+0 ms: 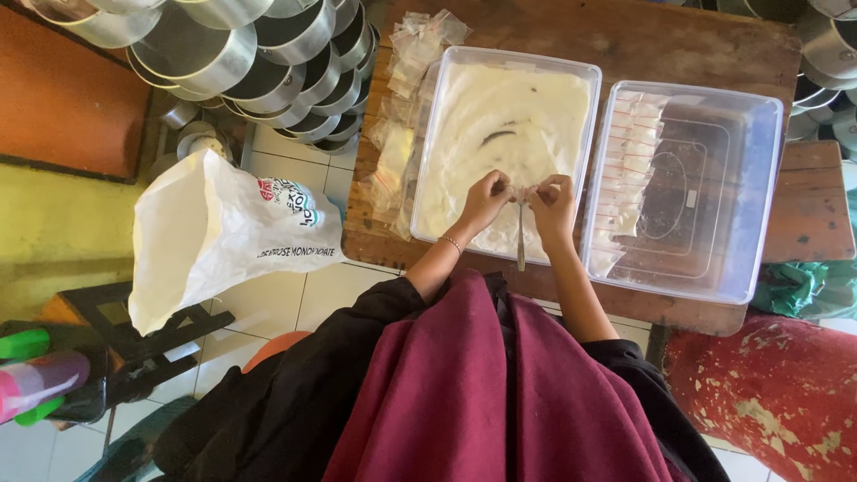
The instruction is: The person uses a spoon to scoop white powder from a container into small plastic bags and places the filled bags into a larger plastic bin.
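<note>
Both hands meet over the near end of the powder tub: left hand [483, 200] and right hand [554, 202] each with a pinched grip on one tiny clear bag [520, 190] held between the fingertips, bag too small to see what's inside. A thin metal spoon [520, 237] hangs just below the bag, handle pointing to 6 o'clock over the tub's rim; can't tell which hand has it, if either. A thin bracelet [451, 242] is on the left wrist. Under the hands, a clear rectangular tub [427, 143] full of white powder, streaked. At 3 o'clock from it, just beside, a second clear tub [768, 205] with a row of filled small bags [629, 170] stacked along its left side. At 9 to 11 o'clock of the powder tub, loose empty small bags [402, 89] scattered on the wooden bench [678, 45]. Farther out at 9 o'clock, off the bench, a white plastic sack [205, 232] with printing stands over the tiled floor [295, 295]. At 10 to 11 o'clock, stacked round metal tins [205, 49]. Person wears a maroon cloth [482, 393] over black sleeves.
</note>
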